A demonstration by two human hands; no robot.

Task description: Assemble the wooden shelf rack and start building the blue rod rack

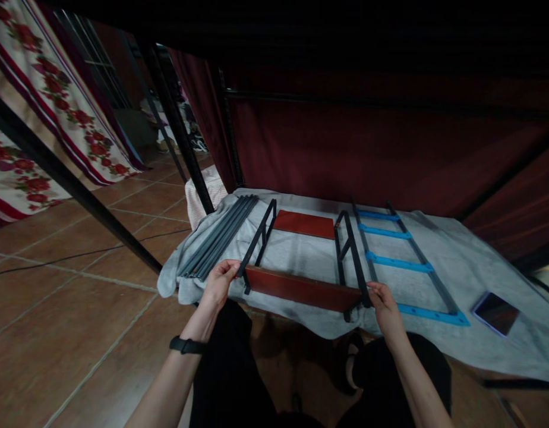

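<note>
A small rack [303,261] made of two black metal end frames and two reddish-brown boards lies on a grey cloth [457,267] spread over a bed. My left hand [220,283] grips the near corner of the left end frame [259,241]. My right hand [384,304] is closed on the near corner of the right end frame [351,255], beside the front board [301,288]. The rear board [305,224] sits farther back between the frames.
A bundle of grey metal bars [221,238] lies left of the rack. A black frame with blue crossbars [401,261] lies to its right, and a dark phone [496,312] rests beyond that. Black bunk posts [176,128], maroon curtains and a tiled floor surround the bed.
</note>
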